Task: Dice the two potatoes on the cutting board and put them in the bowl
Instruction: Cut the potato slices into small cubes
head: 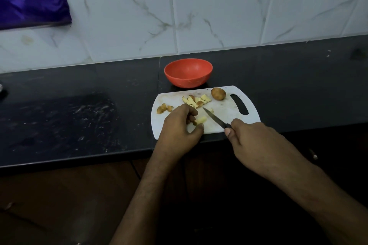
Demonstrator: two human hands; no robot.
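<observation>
Two bare forearms are seen nearest the camera, reaching onto a white cutting board (225, 112) set on the dark desk (79, 105). A potato strip (200, 120) is pinched by the left hand (180, 125), fingers curled over it, near the board's front edge. A small black-bladed knife (216, 118) is gripped by its handle in the right hand (256, 141); the blade is angled up and to the left, its tip lying just beyond and to the right of the held strip, apart from it.

The strip's long axis runs roughly left to right, so the blade is judged to cross it once brought down leftward. The left hand is nearer the strip; the knife hand lies to its right.

Cut pieces (196, 100) are noted in a heap at mid-board, with darker skin-on pieces (164, 108) at the left. One whole potato (218, 93) stands uncut by the handle slot. The red bowl (188, 72), just behind the board, appears to hold nothing. The task is judged under half done.
</observation>
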